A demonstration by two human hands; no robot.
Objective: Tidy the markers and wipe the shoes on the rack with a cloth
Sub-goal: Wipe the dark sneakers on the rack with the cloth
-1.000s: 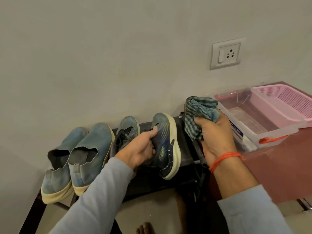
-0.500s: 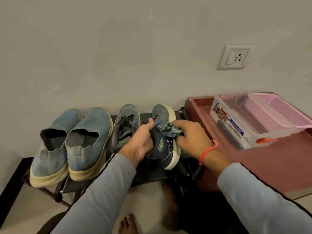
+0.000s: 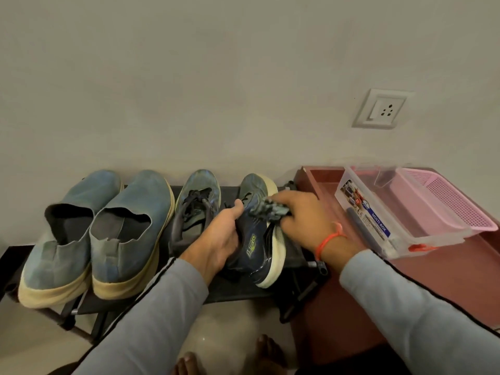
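On the rack [image 3: 238, 290], the left hand [image 3: 219, 239] grips the tilted sneaker [image 3: 257, 236]; the right hand [image 3: 300, 215] presses a bunched cloth [image 3: 267, 209] against it. Hard rubbing could twist the sneaker loose.

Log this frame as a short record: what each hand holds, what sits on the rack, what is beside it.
left hand: grips the dark sneaker, tilted on its side
right hand: presses a bunched cloth on that sneaker
rack: two blue slip-ons, one laced sneaker
beside rack: clear box, pink basket on a red-brown table
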